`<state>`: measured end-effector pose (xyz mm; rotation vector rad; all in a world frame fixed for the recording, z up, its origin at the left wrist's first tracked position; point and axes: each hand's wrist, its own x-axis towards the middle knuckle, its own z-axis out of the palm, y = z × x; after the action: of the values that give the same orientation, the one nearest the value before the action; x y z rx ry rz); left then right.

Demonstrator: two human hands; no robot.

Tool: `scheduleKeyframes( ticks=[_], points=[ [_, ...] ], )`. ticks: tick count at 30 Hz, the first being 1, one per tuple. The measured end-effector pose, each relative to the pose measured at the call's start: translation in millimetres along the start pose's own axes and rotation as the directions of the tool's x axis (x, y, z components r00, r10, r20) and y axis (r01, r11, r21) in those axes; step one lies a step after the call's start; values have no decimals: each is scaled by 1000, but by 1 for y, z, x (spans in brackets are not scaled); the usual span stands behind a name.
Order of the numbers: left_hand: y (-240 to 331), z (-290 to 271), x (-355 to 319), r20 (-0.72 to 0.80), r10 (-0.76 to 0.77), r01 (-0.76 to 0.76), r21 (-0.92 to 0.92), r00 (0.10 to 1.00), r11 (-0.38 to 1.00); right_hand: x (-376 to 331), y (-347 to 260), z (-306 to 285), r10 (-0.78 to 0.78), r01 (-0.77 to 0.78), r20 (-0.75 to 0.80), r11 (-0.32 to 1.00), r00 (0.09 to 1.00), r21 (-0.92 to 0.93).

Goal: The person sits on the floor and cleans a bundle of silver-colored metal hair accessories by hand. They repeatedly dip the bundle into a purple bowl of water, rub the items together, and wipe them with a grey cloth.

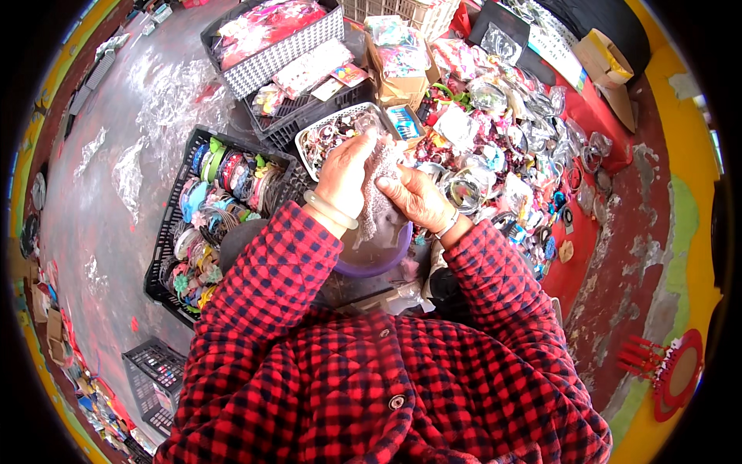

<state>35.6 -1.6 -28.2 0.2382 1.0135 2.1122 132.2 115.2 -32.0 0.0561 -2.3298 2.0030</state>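
Observation:
A greyish-pink knitted-looking cloth (379,182) hangs between my two hands. My left hand (345,176) has its fingers closed round the cloth's upper left side. On the other side, my right hand (421,197) pinches the cloth with thumb and fingers. Below them stands a purple basin (374,271) with cloudy greyish liquid in it, and the cloth's lower end hangs over it. Just beyond my left hand is a white basket (303,145) of small hair accessories.
A black crate (158,259) of headbands stands at left. Behind it are stacked crates (282,42) and a cardboard box (400,89). A heap of packaged accessories (495,155) covers the right side on red cloth (591,224). Clear plastic wrap (166,100) lies at far left.

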Motion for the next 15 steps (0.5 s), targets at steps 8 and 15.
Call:
scheduleKeyframes(
  ticks=[8, 15],
  points=[
    [16, -18, 16, 13, -8, 11, -205, 1000, 979, 0, 9, -1, 19, -2, 89, 982, 996, -191],
    [32, -17, 15, 49, -45, 56, -249, 998, 967, -5, -2, 2, 69, -51, 109, 986, 992, -162]
  ],
)
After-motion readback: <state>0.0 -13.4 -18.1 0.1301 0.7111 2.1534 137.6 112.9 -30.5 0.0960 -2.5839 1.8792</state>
